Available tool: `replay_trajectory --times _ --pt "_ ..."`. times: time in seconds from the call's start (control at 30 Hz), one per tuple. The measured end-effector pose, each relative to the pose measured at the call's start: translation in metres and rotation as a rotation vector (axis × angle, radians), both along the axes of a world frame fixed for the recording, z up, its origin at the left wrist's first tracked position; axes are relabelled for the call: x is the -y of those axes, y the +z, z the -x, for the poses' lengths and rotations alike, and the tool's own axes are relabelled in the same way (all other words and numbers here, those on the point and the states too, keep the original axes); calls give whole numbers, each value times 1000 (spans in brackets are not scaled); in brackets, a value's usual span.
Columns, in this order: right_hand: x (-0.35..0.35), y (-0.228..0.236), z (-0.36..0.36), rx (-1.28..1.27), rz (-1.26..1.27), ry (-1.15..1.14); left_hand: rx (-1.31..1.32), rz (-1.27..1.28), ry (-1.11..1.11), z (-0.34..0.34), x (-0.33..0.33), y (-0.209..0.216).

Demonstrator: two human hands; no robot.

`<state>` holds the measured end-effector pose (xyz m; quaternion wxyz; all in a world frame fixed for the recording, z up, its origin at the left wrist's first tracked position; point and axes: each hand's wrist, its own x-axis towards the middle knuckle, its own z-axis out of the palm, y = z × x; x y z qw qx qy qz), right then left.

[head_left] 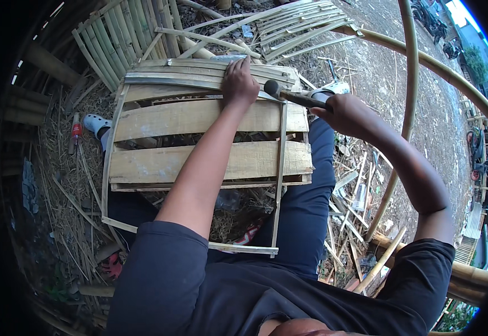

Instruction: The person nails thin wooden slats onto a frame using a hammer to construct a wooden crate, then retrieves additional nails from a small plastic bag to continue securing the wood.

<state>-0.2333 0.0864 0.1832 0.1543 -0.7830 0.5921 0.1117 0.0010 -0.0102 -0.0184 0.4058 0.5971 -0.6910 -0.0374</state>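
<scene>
A low crate-like piece of wide wooden boards (188,120) lies across my lap, with a thin bamboo frame (279,190) around and over it. Along its far edge run several narrow bamboo slats (171,71). My left hand (240,83) is closed over these slats, its fingers bent over them near the middle of the far edge; the fingertips are partly hidden. In my right hand (346,116) is a hammer (297,97), gripped by its handle. The hammer's dark head is just right of my left hand, over the far right part of the boards.
Bamboo slat panels stand at the far left (107,45) and lie at the far middle (300,28). Bent bamboo poles (409,73) rise on the right. Cut bamboo scraps (347,224) litter the ground beside my leg. A red-labelled bottle (76,130) is at the left.
</scene>
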Motion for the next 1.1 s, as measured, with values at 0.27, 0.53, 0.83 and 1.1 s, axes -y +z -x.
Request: replay_trajectory --times 0.27,0.53,0.83,1.1 --pt "-85 -53 41 113 156 59 76 -29 1 -4 1 -1" --pt "-116 -119 36 270 353 81 85 -13 -12 -4 -1 -1" --pt "-56 -87 -3 468 303 -181 118 -30 14 -9 -3 3" --pt "13 -142 -43 547 312 16 117 -26 15 -1 -3 2"
